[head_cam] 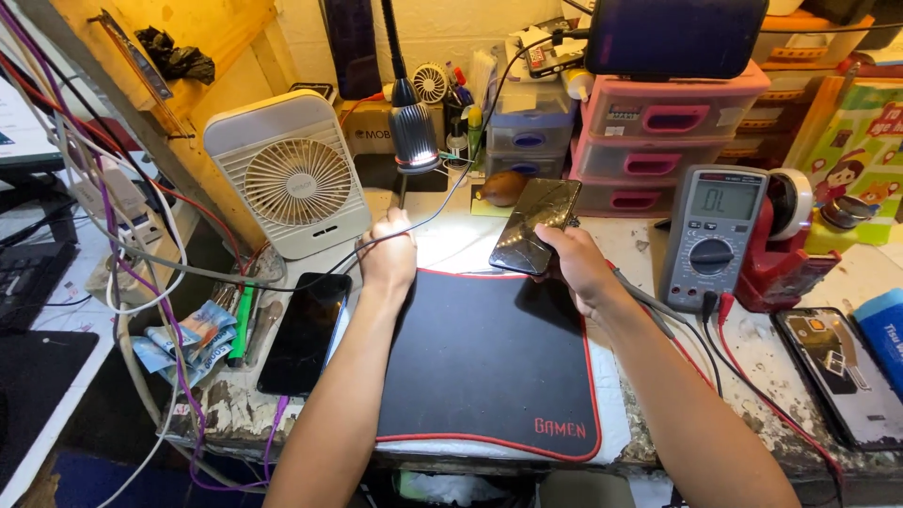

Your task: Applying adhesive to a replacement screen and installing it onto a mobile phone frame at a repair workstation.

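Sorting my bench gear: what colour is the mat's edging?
Red edging on the black mat, clearest in the head view.

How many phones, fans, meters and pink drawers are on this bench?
Phones: 3, one in the right hand, one dark phone left of the mat, one opened phone at right
Fans: 2, a big fan and a small fan
Meters: 1, the meter
Pink drawers: 3, in one stack
Total: 9
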